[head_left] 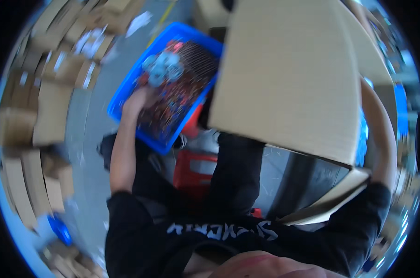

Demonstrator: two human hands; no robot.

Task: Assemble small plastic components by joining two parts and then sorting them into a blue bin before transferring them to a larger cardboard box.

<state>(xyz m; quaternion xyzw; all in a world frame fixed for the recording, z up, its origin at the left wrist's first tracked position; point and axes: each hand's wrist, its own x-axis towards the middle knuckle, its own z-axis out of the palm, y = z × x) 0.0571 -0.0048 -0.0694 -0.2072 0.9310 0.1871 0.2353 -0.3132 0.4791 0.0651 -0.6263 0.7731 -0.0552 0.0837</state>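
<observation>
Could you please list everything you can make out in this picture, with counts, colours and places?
large cardboard box: 1, light brown, right of centre
rectangular plastic tray: 1, blue, left of the box
round translucent pieces: several, pale, inside the tray
small mixed pieces: many, mostly red and brown, inside the tray; too blurred to count
plastic stool: 1, red, lower centre
cardboard boxes: many, brown, along the left
crumpled white sheets: at least two, upper left
painted floor line: 1, yellow, upper left
short-sleeved shirt: 1, black, bottom
left hand: 1, bare, at the tray's left side, blurred
right forearm: 1, bare, beside the large box; right hand unclear
</observation>
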